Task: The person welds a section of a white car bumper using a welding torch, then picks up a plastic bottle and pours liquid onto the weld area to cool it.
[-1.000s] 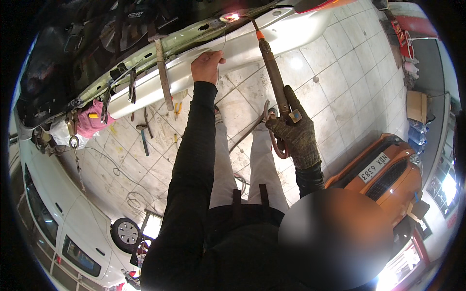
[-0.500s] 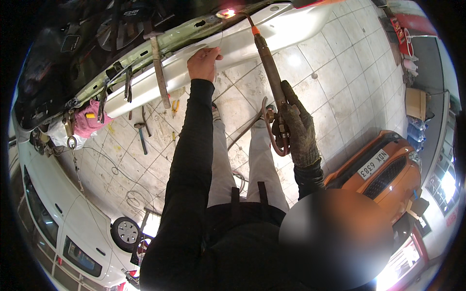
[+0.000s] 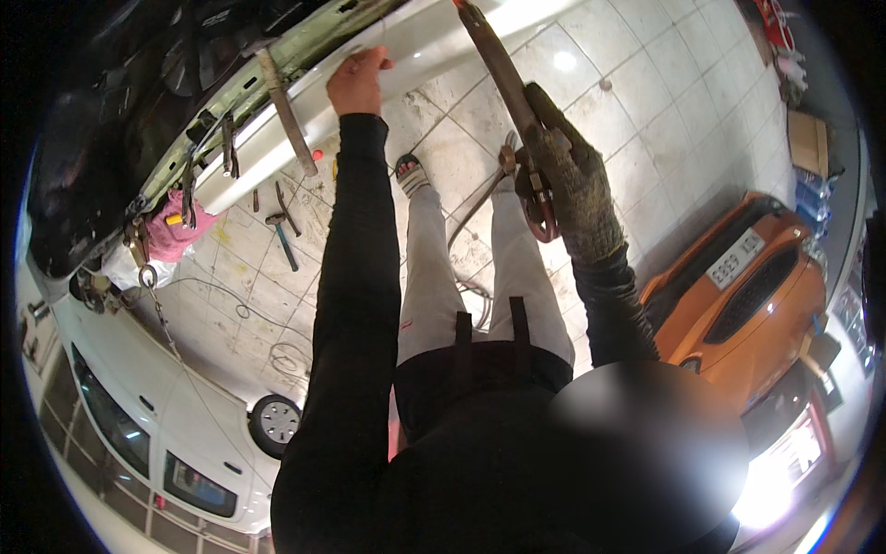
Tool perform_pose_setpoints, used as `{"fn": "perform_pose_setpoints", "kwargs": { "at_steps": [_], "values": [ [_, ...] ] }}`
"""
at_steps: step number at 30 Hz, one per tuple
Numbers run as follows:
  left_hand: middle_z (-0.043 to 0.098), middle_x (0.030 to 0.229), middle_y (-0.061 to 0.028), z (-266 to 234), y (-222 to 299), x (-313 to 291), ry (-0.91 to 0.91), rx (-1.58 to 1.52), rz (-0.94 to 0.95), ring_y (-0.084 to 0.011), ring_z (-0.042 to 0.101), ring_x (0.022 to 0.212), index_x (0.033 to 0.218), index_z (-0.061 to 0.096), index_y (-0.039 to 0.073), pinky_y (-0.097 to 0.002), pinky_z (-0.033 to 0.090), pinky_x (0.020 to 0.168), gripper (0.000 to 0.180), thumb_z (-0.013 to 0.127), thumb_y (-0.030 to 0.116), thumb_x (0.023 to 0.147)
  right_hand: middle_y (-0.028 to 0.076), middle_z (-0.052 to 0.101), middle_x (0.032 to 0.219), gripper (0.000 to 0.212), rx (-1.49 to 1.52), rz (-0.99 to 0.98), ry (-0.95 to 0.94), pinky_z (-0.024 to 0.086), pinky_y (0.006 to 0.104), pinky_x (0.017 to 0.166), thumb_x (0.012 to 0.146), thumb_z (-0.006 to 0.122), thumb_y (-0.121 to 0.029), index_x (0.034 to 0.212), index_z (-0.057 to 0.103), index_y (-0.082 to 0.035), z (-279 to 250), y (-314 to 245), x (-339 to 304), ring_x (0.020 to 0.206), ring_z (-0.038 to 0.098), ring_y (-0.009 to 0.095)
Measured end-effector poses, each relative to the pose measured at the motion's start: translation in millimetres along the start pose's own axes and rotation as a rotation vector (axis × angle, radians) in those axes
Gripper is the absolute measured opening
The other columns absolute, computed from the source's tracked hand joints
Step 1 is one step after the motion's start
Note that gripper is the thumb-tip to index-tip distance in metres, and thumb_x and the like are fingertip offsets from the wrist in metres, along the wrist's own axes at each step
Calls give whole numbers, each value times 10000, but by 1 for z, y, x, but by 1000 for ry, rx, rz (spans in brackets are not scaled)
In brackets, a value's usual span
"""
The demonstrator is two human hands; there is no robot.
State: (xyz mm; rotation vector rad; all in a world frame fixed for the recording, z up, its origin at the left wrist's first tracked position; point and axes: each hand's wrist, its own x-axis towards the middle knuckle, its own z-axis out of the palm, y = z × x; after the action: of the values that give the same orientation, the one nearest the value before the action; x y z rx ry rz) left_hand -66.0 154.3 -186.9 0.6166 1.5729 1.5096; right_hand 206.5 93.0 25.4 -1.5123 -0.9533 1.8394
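My bare left hand (image 3: 357, 81) is closed in a pinch beside the white sill panel (image 3: 429, 46) of a car body. A thin wire, faint against the panel, rises from its fingers. My right hand, in a worn work glove (image 3: 577, 175), is wrapped round the valve end of a long gas torch (image 3: 503, 78). The torch slants up and left; its tip is cut off by the top edge. To the left of my left hand, a hammer's wooden handle (image 3: 286, 111) hangs over the sill. Locking pliers (image 3: 230, 148) grip the green body edge (image 3: 309, 44).
A pink cloth (image 3: 171, 231) and a chain (image 3: 159, 305) hang at the left. On the tiled floor lie a hammer (image 3: 282, 242) and a hose (image 3: 471, 222). A white car (image 3: 185, 406) stands lower left, an orange car (image 3: 748, 286) at right, near a cardboard box (image 3: 808, 143).
The view has shifted, so the car body and both hands sit higher in the picture. The torch's glowing tip has passed out of view. Both hands keep their grips.
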Motion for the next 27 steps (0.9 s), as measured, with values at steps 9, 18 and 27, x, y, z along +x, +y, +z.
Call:
{"fn": "perform_pose_setpoints", "kwargs": {
  "at_steps": [9,18,27],
  "values": [
    [744,842,-126,7,5,4,-31,-101,4,-189,688,730,896,706,-54,-303,527,803,140,809,38,868,42,693,842,709,-55,14,32,538,264,572,1021,668,-458,1572,472,-57,-4,14,2,667,644,88],
    [720,816,-110,11,7,0,20,-61,36,-176,671,724,882,697,-31,-293,513,787,142,812,51,862,54,705,833,720,-36,60,11,517,252,555,998,702,-470,1570,487,-91,-9,6,-2,676,657,73],
    [709,781,-71,8,-1,5,-27,22,46,-137,652,719,882,701,-19,-269,498,760,139,795,84,891,75,694,740,721,-93,23,6,511,256,557,986,705,-465,1573,487,-107,-16,4,1,623,667,91]
  ]
}}
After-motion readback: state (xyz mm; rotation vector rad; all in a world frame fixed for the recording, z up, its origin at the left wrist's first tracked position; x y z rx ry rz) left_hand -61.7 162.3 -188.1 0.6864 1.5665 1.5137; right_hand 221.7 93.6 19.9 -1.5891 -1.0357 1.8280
